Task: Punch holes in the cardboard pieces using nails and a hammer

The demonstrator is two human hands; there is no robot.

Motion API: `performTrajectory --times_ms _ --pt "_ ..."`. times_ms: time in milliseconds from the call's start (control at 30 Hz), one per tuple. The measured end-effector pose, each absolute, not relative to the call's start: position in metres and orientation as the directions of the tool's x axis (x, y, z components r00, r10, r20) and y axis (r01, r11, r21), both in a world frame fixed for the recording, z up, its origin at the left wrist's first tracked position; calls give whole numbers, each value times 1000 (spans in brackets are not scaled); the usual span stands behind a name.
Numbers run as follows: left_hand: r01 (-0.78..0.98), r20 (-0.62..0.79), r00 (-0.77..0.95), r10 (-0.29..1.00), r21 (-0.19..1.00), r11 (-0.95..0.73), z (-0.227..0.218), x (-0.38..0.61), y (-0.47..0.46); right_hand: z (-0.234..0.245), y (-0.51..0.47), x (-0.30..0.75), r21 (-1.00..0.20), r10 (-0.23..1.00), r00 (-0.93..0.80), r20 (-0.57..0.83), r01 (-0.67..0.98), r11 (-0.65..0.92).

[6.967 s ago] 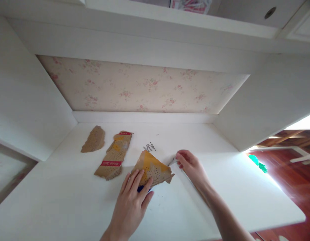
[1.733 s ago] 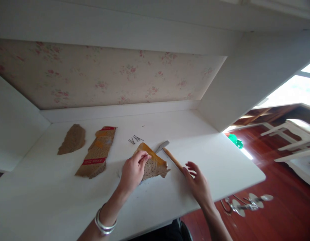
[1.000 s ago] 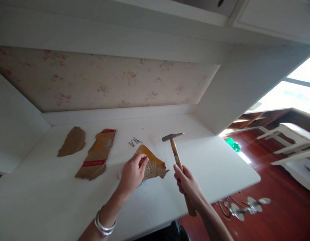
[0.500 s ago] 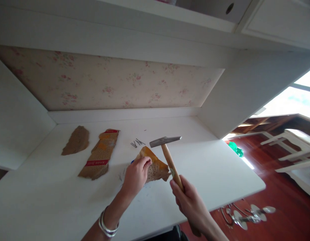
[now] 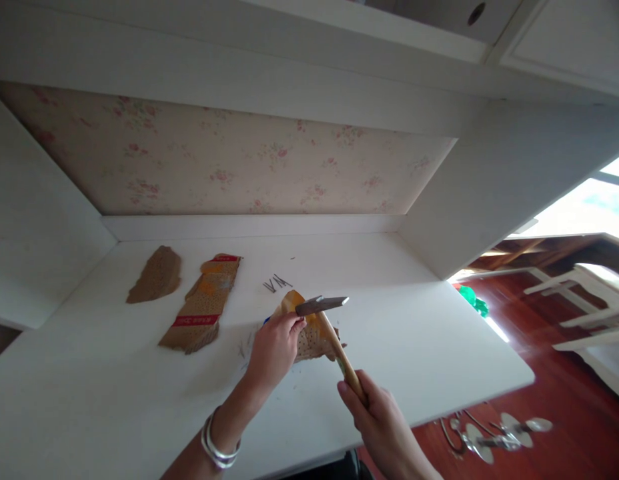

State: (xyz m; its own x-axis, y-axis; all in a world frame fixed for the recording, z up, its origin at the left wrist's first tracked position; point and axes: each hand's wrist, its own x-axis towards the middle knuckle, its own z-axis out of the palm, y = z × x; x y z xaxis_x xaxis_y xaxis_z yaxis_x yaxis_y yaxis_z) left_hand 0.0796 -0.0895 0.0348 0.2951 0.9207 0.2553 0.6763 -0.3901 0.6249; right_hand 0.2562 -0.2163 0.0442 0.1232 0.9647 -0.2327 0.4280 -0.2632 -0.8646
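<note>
My right hand (image 5: 382, 417) is wrapped round the wooden handle of a hammer (image 5: 343, 357). The hammer's metal head is low over a torn piece of cardboard (image 5: 309, 343), right by the fingertips of my left hand (image 5: 274, 347). That hand rests on the cardboard with thumb and finger pinched together; what they grip, if anything, is too small to make out. The cardboard is dotted with small holes and has an orange-yellow patch. Just beyond it, several thin nails (image 5: 277, 283) lie loose on the white tabletop (image 5: 414, 333).
Two more torn cardboard pieces lie to the left: a plain brown one (image 5: 156, 275) and a longer one with red bands (image 5: 202, 303). A small dark bit (image 5: 292, 258) lies farther back. White panels enclose the tabletop, with a shelf above. Lamp parts (image 5: 494, 437) are on the red floor.
The hammer head has come down and to the left, from above the cardboard's right side to beside my left fingertips. My left hand stays pinched at the cardboard.
</note>
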Motion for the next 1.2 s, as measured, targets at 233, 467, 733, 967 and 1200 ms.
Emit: performTrajectory --times_ms 233,467,733,967,1200 --pt "694 255 299 920 603 -393 33 80 -90 40 -220 257 -849 956 124 -264 441 -292" --pt "691 255 294 921 609 -390 32 81 -90 39 -221 260 -852 957 117 -267 434 -291" --pt "688 258 290 921 613 -389 30 81 -90 32 -222 260 -855 958 122 -260 432 -287" --pt "683 299 292 909 600 -417 26 81 -91 37 -219 258 -858 952 179 -250 414 -303" --pt "675 282 281 918 622 -397 26 81 -91 33 -220 257 -864 954 128 -269 405 -298"
